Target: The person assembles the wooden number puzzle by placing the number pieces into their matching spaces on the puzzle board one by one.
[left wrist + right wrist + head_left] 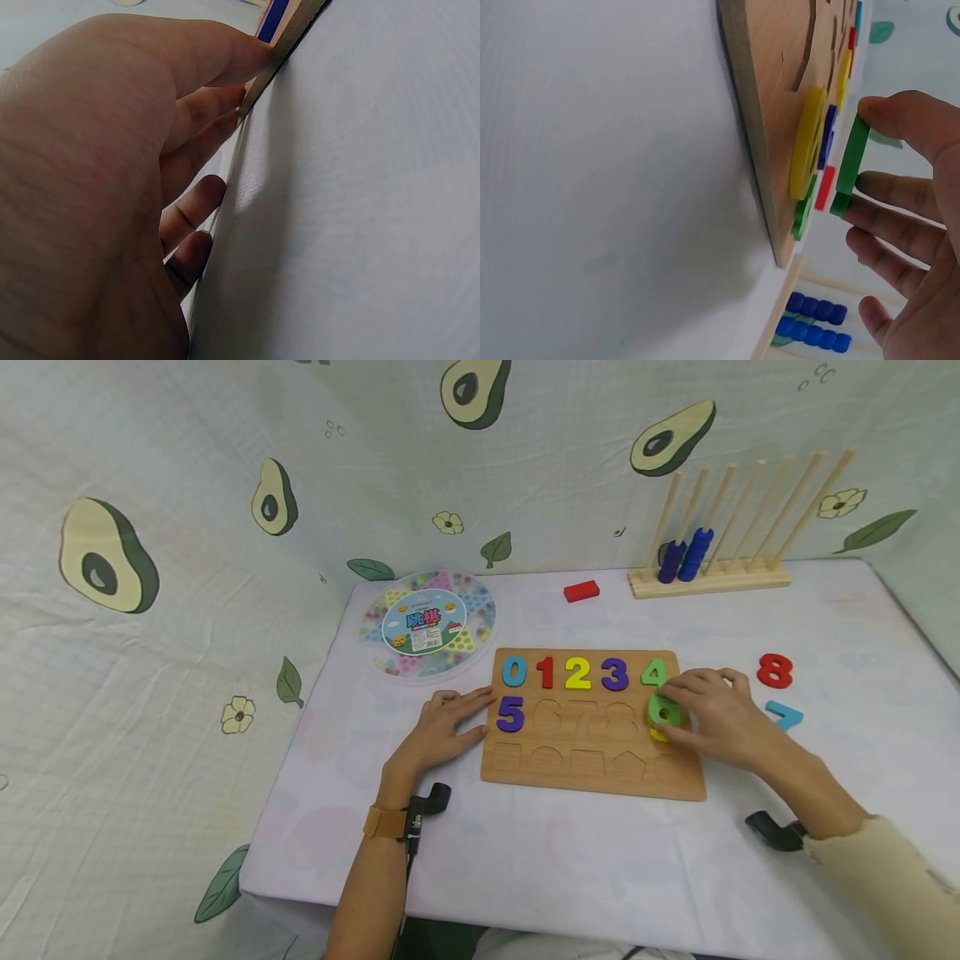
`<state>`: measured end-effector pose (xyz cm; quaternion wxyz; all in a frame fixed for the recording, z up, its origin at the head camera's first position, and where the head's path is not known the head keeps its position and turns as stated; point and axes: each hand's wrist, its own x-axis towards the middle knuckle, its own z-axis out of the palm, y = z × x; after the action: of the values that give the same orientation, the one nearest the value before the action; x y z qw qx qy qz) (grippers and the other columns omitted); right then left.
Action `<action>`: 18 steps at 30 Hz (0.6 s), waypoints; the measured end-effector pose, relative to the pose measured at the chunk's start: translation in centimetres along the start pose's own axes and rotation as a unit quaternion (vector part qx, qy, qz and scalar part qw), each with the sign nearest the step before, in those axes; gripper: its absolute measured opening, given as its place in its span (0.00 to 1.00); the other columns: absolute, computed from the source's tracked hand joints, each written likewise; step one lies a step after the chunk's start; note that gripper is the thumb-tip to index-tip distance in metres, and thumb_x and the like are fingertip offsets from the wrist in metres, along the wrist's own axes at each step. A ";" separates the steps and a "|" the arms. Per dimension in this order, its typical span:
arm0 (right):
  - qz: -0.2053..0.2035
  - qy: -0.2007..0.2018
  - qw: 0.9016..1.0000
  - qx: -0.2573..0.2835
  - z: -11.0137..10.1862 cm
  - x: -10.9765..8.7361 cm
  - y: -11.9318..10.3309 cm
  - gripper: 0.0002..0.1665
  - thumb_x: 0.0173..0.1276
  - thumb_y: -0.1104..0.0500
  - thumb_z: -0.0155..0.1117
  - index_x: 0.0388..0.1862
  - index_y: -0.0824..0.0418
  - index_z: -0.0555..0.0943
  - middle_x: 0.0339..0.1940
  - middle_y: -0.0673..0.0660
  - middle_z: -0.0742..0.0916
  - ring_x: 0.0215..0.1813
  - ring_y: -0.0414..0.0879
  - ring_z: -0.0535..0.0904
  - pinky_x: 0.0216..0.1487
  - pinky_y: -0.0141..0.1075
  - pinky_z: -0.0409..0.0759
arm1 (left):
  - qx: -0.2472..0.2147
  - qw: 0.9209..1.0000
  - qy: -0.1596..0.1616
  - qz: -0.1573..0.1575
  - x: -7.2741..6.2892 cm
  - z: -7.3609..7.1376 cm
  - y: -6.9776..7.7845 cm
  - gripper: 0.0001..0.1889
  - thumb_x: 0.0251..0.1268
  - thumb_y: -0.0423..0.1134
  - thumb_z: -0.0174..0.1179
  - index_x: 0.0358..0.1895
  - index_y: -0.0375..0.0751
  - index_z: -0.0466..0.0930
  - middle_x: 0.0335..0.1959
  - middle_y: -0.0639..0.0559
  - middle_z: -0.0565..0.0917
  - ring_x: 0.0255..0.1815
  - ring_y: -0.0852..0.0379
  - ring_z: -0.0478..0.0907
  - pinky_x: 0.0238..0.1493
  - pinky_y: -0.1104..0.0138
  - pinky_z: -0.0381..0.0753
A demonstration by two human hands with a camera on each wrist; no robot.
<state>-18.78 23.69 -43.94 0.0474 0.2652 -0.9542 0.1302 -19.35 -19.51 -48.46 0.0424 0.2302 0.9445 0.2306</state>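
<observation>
A green number 6 (664,711) is pinched between the thumb and fingers of my right hand (716,714), lifted above the right part of the wooden number board (555,778). Beneath it lies a yellow piece (808,142), mostly hidden in the head view. My left hand (442,731) touches the board's left edge with its fingertips, fingers extended. The blue 0 (514,671), red 1 (545,672), yellow 2 (578,674), purple 3 (615,675) and green 4 (654,672) line the board's top row. A purple 5 (510,715) sits below the 0.
Right of the board lie a red 8 (775,670) and a blue 7 (784,715). Behind stand a red block (581,591) and a wooden peg rack (712,583) with blue and purple beads. A round game box (424,622) lies at the back left.
</observation>
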 end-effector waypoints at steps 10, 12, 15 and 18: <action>-0.005 -0.020 1.000 0.020 0.6 0.7 -1.4 0.32 0.60 0.48 0.75 0.59 0.65 0.82 0.58 0.65 0.82 0.66 0.65 0.66 0.63 0.66 0.50 | -0.003 1.000 -0.002 0.000 -0.1 -0.1 0.3 0.29 0.74 0.56 0.54 0.76 0.59 0.65 0.77 0.65 0.61 0.66 0.49 0.59 0.60 0.50 0.59; -0.007 -0.023 0.999 0.025 0.8 0.8 -1.6 0.32 0.60 0.48 0.75 0.59 0.65 0.82 0.58 0.64 0.82 0.66 0.64 0.65 0.64 0.66 0.50 | -0.002 1.000 -0.001 0.001 -0.1 -0.2 0.3 0.29 0.74 0.56 0.54 0.76 0.59 0.65 0.77 0.66 0.61 0.65 0.49 0.59 0.60 0.51 0.59; -0.015 -0.023 0.999 0.028 1.0 1.0 -1.9 0.32 0.60 0.47 0.76 0.58 0.65 0.83 0.58 0.64 0.82 0.65 0.63 0.66 0.64 0.65 0.50 | -0.003 1.000 0.000 0.001 -0.1 -0.2 0.3 0.30 0.74 0.55 0.54 0.76 0.59 0.65 0.77 0.65 0.62 0.65 0.49 0.59 0.59 0.51 0.59; -0.023 -0.020 0.999 0.028 1.4 1.2 -2.2 0.31 0.60 0.47 0.76 0.57 0.65 0.83 0.57 0.63 0.83 0.65 0.62 0.66 0.64 0.64 0.50 | -0.003 1.000 0.001 0.002 -0.1 -0.3 0.4 0.29 0.74 0.55 0.54 0.76 0.59 0.65 0.77 0.65 0.62 0.65 0.49 0.59 0.59 0.51 0.59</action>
<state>-18.72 20.94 -44.57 0.0238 0.2906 -0.9447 0.1501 -19.14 -19.39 -48.05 0.0421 0.2319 0.9432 0.2341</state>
